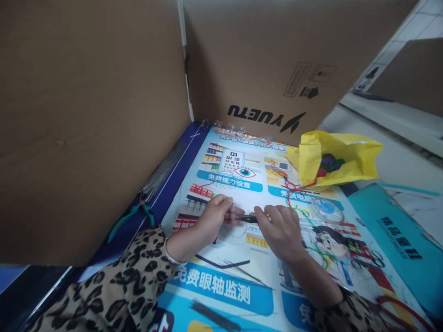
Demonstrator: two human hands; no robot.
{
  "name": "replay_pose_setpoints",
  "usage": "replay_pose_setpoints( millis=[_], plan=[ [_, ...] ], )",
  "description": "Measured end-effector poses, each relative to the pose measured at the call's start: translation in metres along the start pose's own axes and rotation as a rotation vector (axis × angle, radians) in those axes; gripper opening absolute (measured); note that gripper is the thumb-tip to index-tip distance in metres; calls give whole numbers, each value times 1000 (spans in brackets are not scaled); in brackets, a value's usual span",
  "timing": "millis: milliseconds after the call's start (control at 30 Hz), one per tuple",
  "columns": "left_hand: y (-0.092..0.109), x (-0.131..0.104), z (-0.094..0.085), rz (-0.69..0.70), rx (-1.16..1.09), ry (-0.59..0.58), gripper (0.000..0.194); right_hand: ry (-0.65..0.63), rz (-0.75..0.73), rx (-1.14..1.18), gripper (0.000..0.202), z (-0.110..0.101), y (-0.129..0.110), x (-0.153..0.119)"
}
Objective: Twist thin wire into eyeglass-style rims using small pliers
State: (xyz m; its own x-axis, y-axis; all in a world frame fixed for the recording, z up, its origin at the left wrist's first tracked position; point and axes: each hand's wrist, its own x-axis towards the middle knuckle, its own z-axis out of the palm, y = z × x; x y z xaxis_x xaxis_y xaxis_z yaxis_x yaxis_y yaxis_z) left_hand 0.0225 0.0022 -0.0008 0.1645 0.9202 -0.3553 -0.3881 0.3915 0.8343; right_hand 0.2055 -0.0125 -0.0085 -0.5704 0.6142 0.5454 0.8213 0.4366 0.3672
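My right hand (279,227) is closed around a slim, dark tool (248,218), which points left; its exact kind cannot be made out. At the tool's left end, my left hand (215,216) has its thumb and forefinger pinched together. What lies between those fingers is too small to tell. A thin reddish thread or wire curves below the hands. Under both hands lies a printed poster sheet (221,287). Nearer me on it rest a dark bent strip (223,265) and a bundle of dark thin wires (215,315).
Tall cardboard panels (90,115) stand at the left and the back. Teal-handled pliers (133,216) and a wire bundle (165,168) lie along the left panel. At right are a yellow bag (356,159) holding coloured balls, a clear round dish (327,210) and a teal box (391,272).
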Motion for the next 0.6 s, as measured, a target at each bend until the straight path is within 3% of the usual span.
replay_pose_setpoints(
  millis=[600],
  plan=[
    [0, 0, 0, -11, 17, -9, 19, -25, -22, 19, 12, -1, 1, 2]
  ],
)
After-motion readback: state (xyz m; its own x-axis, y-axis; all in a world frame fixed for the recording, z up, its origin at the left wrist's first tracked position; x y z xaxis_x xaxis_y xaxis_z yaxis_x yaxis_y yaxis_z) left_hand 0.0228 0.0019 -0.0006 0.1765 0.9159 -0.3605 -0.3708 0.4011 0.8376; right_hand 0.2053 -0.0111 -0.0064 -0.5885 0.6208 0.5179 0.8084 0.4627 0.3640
